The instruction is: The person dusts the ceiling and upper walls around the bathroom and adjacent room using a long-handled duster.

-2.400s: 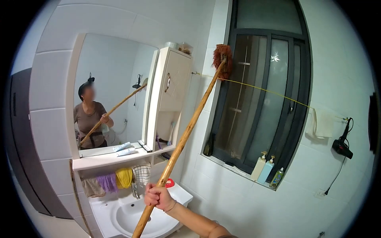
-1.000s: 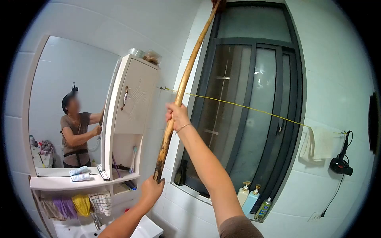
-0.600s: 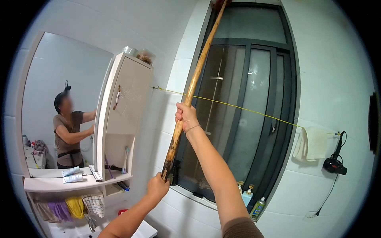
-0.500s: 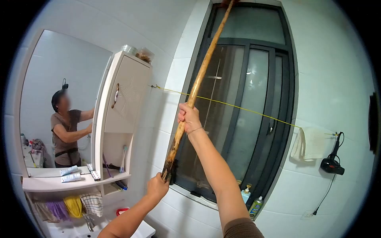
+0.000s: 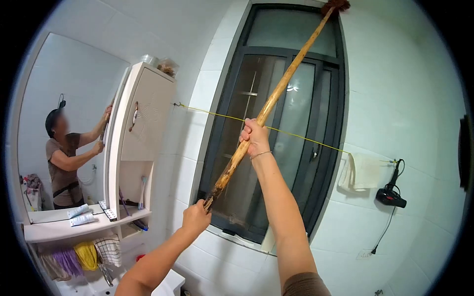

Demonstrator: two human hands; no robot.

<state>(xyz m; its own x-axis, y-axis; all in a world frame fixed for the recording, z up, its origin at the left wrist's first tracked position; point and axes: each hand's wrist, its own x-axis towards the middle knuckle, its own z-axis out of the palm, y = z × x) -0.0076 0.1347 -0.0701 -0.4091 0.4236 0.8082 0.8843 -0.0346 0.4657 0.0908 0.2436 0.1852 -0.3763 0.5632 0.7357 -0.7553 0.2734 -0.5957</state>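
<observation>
Gripping the wooden pole [image 5: 286, 79] at its dark lower end, our left hand [image 5: 196, 218] is closed; our right hand [image 5: 256, 138], also wrapped tight, sits nearer the reddish-brown mop head [image 5: 336, 5], up and rightward along the slanting shaft, by the window's [image 5: 264, 51] top right corner.

No words, brands or numbers can be read. At the lower left of the frame, the white plastic tube with bluish markings [image 5: 82, 219] on the white curved shelf [image 5: 49, 233] carries print too small to make out; its reflection in the tall rectangular mirror [image 5: 84, 74] is equally illegible
</observation>
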